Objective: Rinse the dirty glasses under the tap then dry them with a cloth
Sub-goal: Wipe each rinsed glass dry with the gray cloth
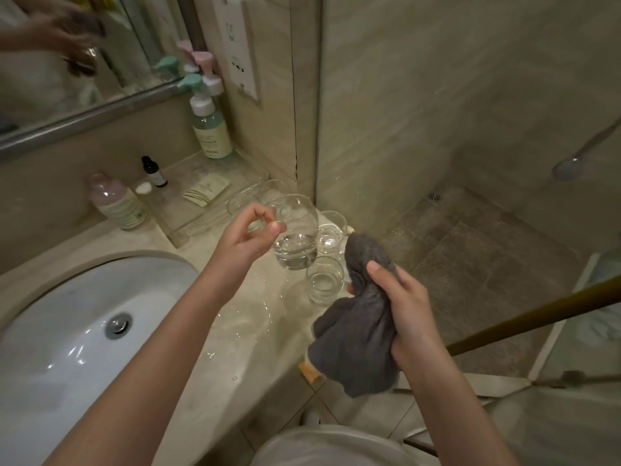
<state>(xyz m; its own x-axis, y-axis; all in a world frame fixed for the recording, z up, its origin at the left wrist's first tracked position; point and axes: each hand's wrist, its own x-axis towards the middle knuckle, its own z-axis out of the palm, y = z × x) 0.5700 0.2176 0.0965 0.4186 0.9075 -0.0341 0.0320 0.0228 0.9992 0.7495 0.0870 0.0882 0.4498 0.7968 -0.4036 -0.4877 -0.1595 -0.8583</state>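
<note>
**Kid:** What is the left hand [250,230] doing?

**Helper:** It is holding a round glass [295,232] up in the air. The thumb and fingers are pinching it at the rim, on the side nearest the hand. The glass is hanging just above the wet surface [242,331], a little ahead of the right hand.

**Kid:** And the right hand [403,297]?

**Helper:** It is squeezing a grey cloth [356,331]. The fingers are closed tight around it, and the rest of the cloth is hanging down below the hand.

**Kid:** Is the glass going to slip?

**Helper:** I think it could. It is looking wet and smooth, so it is probably slippery. It is stiff and light, and I think it would break if it fell. A pinch at the rim is a small grip. Wrapping the soft cloth around the round belly would be safer.

**Kid:** How many glasses am I seeing?

**Helper:** I am counting three clear ones: the one in the left hand, and two glasses [326,280] standing on the surface between the two hands. There may be more see-through things just behind the left hand, but I cannot tell. There is one cloth, and one sink [84,314] left of the left arm.
</note>
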